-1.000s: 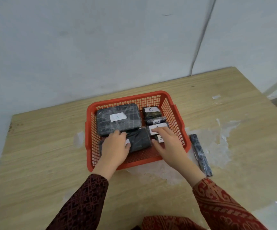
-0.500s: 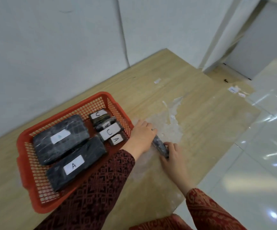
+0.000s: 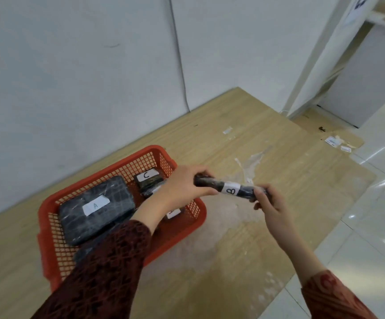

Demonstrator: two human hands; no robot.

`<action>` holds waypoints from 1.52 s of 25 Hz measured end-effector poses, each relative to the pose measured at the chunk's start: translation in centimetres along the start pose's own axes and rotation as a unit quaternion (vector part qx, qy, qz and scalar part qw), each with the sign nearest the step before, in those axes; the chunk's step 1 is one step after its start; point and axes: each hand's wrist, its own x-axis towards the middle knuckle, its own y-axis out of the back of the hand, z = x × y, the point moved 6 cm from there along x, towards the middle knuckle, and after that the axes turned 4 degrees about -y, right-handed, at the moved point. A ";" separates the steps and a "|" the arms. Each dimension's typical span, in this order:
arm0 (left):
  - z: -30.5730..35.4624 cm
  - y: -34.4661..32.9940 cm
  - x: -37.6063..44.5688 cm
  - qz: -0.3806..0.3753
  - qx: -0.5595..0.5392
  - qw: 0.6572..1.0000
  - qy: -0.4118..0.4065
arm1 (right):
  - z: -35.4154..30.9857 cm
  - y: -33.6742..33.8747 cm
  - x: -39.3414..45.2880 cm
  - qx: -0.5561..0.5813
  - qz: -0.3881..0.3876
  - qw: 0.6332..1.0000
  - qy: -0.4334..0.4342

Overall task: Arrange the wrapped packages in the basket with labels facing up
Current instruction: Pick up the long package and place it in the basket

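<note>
Step in hand: last long package (image 3: 230,189) held above the tabletop (image 3: 279,180), just right of the basket (image 3: 122,226). Left hand (image 3: 184,186) and right hand (image 3: 268,203) each closed around one end, "B" label up. Next: lower into the basket beside the labelled packages, label kept up.

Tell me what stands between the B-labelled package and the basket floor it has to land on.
The long package, held at both ends by the left hand and right hand, hangs over the basket rim. Beneath lie small packages; the left forearm hides any free floor.
</note>
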 end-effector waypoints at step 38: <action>-11.2 -1.3 -16.8 0.036 0.097 0.956 0.275 | -0.6 -21.2 0.8 -0.642 -0.418 0.610 0.203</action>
